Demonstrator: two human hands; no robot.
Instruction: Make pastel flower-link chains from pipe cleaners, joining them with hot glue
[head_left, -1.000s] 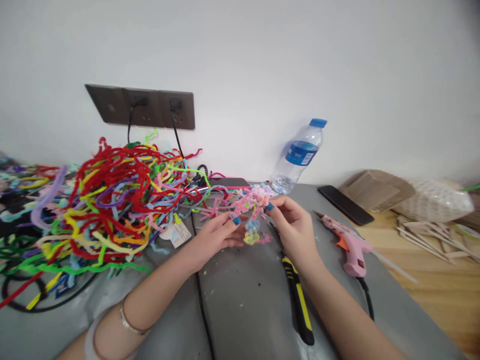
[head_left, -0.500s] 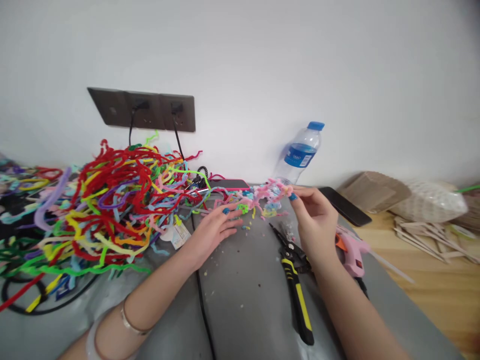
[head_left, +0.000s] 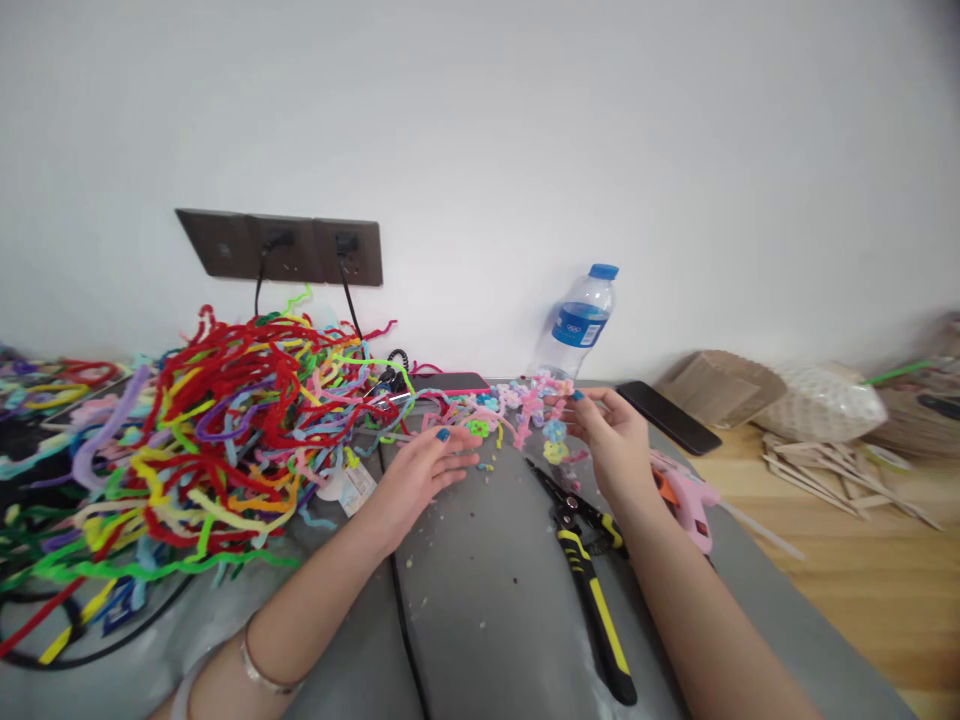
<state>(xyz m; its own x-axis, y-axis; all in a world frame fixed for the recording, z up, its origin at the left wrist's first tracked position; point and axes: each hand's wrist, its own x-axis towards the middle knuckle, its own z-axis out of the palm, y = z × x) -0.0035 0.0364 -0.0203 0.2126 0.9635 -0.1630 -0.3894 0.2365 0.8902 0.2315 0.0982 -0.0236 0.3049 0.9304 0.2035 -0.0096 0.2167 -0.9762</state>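
Observation:
My right hand point(head_left: 611, 440) pinches a string of small pastel pipe-cleaner flowers point(head_left: 536, 408) and holds it just above the grey mat point(head_left: 480, 580). My left hand point(head_left: 420, 475) rests flat on the mat with its fingers spread, touching loose pink and green pieces near the string's left end. A big tangled heap of coloured pipe cleaners point(head_left: 225, 410) lies to the left of my left hand.
Yellow-handled pliers point(head_left: 589, 580) lie on the mat below my right hand, a pink glue gun point(head_left: 686, 500) to its right. A water bottle point(head_left: 574, 325), a dark phone point(head_left: 667, 415), wall sockets point(head_left: 281, 245), cardboard and wooden sticks point(head_left: 832, 470) lie further back and right.
My left hand let go of the flower string and dropped flat to the mat. My right hand carried the string up and to the right. The view tilted up.

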